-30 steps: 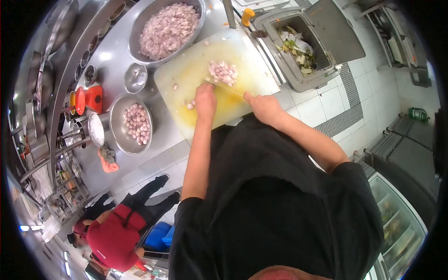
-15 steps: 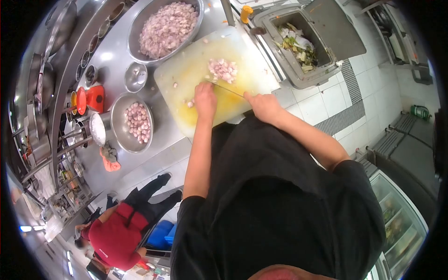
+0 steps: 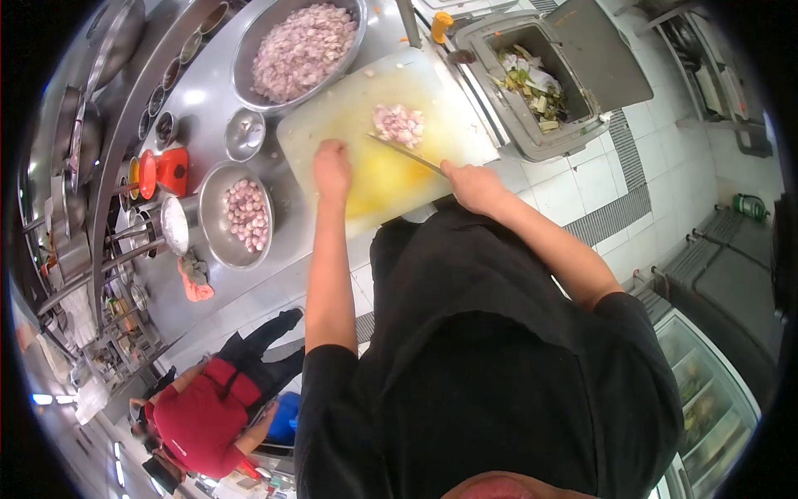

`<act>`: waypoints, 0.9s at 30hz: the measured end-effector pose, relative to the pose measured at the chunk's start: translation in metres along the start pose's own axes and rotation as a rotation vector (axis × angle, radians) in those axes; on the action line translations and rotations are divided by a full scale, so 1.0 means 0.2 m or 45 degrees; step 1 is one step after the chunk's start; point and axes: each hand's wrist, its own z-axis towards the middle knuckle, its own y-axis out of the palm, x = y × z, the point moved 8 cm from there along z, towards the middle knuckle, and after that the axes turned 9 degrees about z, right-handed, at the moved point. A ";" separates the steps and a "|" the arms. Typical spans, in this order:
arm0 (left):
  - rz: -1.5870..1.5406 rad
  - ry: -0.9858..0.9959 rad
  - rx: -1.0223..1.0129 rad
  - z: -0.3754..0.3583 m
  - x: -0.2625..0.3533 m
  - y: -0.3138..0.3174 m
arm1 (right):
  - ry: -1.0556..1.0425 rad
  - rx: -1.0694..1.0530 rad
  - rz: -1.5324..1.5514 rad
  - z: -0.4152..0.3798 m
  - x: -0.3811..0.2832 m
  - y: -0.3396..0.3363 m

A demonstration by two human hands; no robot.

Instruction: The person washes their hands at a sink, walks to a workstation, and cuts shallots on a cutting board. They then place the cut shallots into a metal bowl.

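My right hand [image 3: 474,188] is closed around the handle of a knife [image 3: 407,154], whose blade lies slantwise over the yellow-stained cutting board [image 3: 316,129]. Just beyond the blade tip sits a small pile of chopped shallots [image 3: 397,125]. My left hand [image 3: 332,169] rests at the left part of the board, apart from the knife, its fingers curled together; what they hold, if anything, is hidden. Left of the board stands a steel bowl [image 3: 209,200] with whole peeled shallots [image 3: 247,218]. A larger bowl [image 3: 241,71] farther off is full of chopped shallots [image 3: 303,54].
A small metal bowl [image 3: 244,135] stands between the two larger ones. Past the board's right end is an open grey bin [image 3: 532,145] with scraps. A red object [image 3: 172,171] and a cloth [image 3: 196,279] lie leftward. A person in red [image 3: 199,420] stands at lower left.
My left hand has moved left, away from the blade, to where loose shallots lay on the board. The knife stays in my right hand. The person in red has shifted slightly.
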 end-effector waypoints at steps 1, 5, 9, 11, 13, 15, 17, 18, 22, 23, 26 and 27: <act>-0.131 0.087 -0.052 -0.04 0.14 0.04 | 0.011 0.004 -0.003 -0.01 0.00 -0.01; -0.321 0.059 -0.131 -0.13 0.34 0.12 | -0.065 0.046 -0.100 -0.09 -0.10 -0.08; -0.281 0.094 -0.057 -0.15 0.37 0.08 | -0.079 0.100 -0.174 -0.07 -0.09 -0.03; -0.249 0.118 -0.026 -0.11 0.37 0.07 | -0.093 0.090 -0.212 -0.07 -0.12 -0.08; -0.285 0.101 -0.054 -0.15 0.36 0.08 | -0.084 0.047 -0.216 -0.09 -0.13 -0.03; -0.243 0.158 -0.047 -0.16 0.38 0.08 | -0.092 0.042 -0.117 -0.03 -0.06 0.00; -0.192 0.213 -0.010 -0.11 0.40 0.10 | -0.059 0.040 -0.097 0.01 -0.01 -0.01; -0.183 0.212 0.024 -0.11 0.41 0.09 | -0.024 0.009 -0.059 0.00 -0.01 0.00; -0.233 -0.211 -0.225 -0.12 0.31 0.17 | 0.043 -0.012 -0.046 -0.06 0.01 0.00; -0.233 -0.211 -0.224 -0.13 0.31 0.16 | 0.034 -0.006 -0.049 -0.07 0.01 0.01; -0.293 -0.017 -0.102 -0.15 0.32 0.11 | 0.035 0.018 -0.082 -0.06 0.02 0.02; -0.268 0.103 -0.062 -0.16 0.35 0.09 | 0.047 0.026 -0.111 -0.07 0.01 0.02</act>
